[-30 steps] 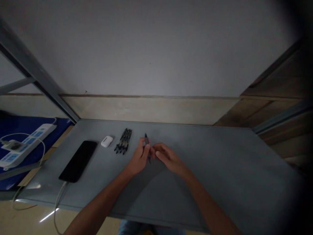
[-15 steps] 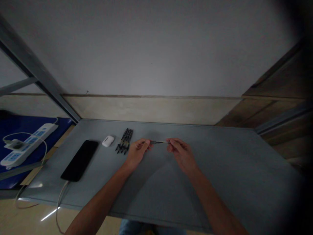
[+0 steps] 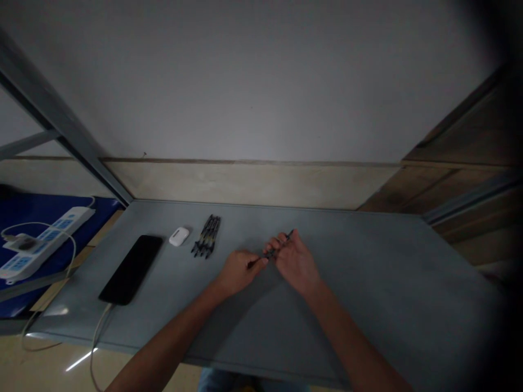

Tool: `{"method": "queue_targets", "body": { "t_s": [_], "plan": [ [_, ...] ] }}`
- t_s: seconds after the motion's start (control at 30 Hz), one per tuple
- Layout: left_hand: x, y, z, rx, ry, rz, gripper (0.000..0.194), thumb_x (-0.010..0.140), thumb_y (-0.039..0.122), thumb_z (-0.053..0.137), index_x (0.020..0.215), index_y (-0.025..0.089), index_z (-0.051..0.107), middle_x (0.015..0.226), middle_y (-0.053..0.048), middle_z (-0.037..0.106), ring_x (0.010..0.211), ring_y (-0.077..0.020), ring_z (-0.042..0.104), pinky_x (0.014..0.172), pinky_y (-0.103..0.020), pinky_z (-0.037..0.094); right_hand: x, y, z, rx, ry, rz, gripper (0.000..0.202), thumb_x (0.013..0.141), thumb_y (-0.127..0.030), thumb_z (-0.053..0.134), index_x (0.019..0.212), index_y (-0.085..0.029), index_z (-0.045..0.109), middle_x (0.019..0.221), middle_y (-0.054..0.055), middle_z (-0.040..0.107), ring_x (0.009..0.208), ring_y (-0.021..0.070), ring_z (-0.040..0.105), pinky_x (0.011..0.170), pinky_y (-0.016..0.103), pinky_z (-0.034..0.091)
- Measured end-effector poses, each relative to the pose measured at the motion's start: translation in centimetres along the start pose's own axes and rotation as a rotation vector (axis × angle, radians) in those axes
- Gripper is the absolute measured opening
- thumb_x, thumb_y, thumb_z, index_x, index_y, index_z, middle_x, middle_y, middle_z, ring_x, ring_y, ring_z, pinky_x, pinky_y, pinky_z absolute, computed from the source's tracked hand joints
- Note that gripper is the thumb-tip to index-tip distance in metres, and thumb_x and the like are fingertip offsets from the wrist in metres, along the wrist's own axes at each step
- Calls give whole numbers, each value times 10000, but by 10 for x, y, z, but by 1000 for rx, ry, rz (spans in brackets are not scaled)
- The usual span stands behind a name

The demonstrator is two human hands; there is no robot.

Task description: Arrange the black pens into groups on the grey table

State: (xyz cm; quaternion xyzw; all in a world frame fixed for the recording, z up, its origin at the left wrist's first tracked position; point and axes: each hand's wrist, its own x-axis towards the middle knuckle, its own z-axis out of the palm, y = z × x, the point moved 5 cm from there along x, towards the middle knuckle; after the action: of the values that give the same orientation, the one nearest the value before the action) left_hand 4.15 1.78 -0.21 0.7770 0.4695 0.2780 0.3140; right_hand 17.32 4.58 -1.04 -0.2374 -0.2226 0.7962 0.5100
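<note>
Both hands pinch one thin dark pen above the table: left hand at its lower end, right hand closed round the upper half. It looks light, stiff and smooth, best gripped mid-barrel

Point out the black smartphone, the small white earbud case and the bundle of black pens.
black smartphone (image 3: pixel 131 268), head view, middle of screen.
small white earbud case (image 3: pixel 178 236), head view, lid top.
bundle of black pens (image 3: pixel 207 235), head view, mid-barrels.

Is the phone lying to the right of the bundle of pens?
No, the phone lies left of the pens, with the white case between them.
</note>
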Motion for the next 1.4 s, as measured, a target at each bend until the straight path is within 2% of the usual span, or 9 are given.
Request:
{"method": "queue_targets", "body": {
  "t_s": [0.1, 0.27, 0.43, 0.57, 0.7, 0.9, 1.1, 1.27, 1.4],
  "plan": [
    [2, 0, 0, 142, 14, 51, 498, 949, 453, 406, 584, 170, 593, 553, -16, 558, 585, -142, 521, 623, -262, 389, -2, -2, 7, -82, -28, -50, 454, 893, -618, 378, 658, -235, 439, 606, -16, 354, 551, 164, 396, 658, 383, 444],
    [7, -12, -14, 332, 95, 85, 476, 984, 383, 333, 677, 169, 626, 662, -60, 621, 701, -185, 583, 795, -335, 426, -6, -20, 8, -123, -3, -171, 511, 879, -669, 310, 604, -239, 337, 603, -34, 218, 520, 163, 277, 547, 353, 361],
    [10, -30, -26, 473, 168, -26, 440, 985, 355, 335, 723, 167, 634, 714, -67, 644, 746, -193, 599, 781, -333, 446, -11, -44, -2, -38, 1, -252, 490, 896, -616, 344, 593, -232, 334, 599, -33, 205, 528, 160, 243, 524, 337, 319],
    [9, -26, -21, 472, 148, 12, 374, 978, 327, 364, 785, 166, 641, 749, -68, 658, 759, -194, 607, 812, -346, 451, -13, -55, -9, -60, 27, -315, 455, 900, -555, 377, 588, -229, 323, 599, -31, 212, 525, 160, 230, 525, 338, 308],
    [9, -21, -17, 455, 131, 38, 313, 968, 302, 393, 846, 167, 648, 783, -67, 669, 775, -196, 614, 866, -370, 440, -13, -54, -10, -99, 42, -324, 446, 893, -537, 397, 578, -233, 308, 595, -37, 187, 513, 159, 206, 515, 339, 293],
    [9, -23, -17, 458, 119, 32, 282, 960, 295, 411, 884, 175, 655, 824, -65, 677, 811, -195, 617, 863, -358, 447, -10, -48, -5, -145, 26, -314, 449, 900, -571, 374, 596, -242, 345, 604, -40, 197, 514, 159, 247, 506, 340, 314],
    [9, -22, -16, 460, 118, 44, 266, 959, 284, 414, 895, 176, 648, 841, -66, 680, 823, -198, 616, 874, -362, 440, -8, -44, -7, -139, 22, -278, 443, 881, -554, 402, 584, -235, 323, 587, -41, 179, 510, 158, 211, 503, 330, 289],
    [9, -21, -16, 479, 113, 44, 263, 959, 287, 413, 888, 173, 640, 827, -68, 676, 813, -204, 613, 874, -373, 438, -9, -43, -5, -128, 12, -256, 460, 874, -615, 350, 610, -240, 365, 607, -39, 179, 527, 163, 229, 513, 331, 287],
    [8, -20, -15, 475, 111, 50, 257, 959, 282, 409, 904, 179, 638, 843, -65, 672, 826, -199, 612, 875, -369, 437, -9, -43, -4, -145, 10, -264, 428, 876, -571, 380, 607, -239, 355, 598, -38, 185, 520, 162, 222, 515, 335, 291]
  ]
}}
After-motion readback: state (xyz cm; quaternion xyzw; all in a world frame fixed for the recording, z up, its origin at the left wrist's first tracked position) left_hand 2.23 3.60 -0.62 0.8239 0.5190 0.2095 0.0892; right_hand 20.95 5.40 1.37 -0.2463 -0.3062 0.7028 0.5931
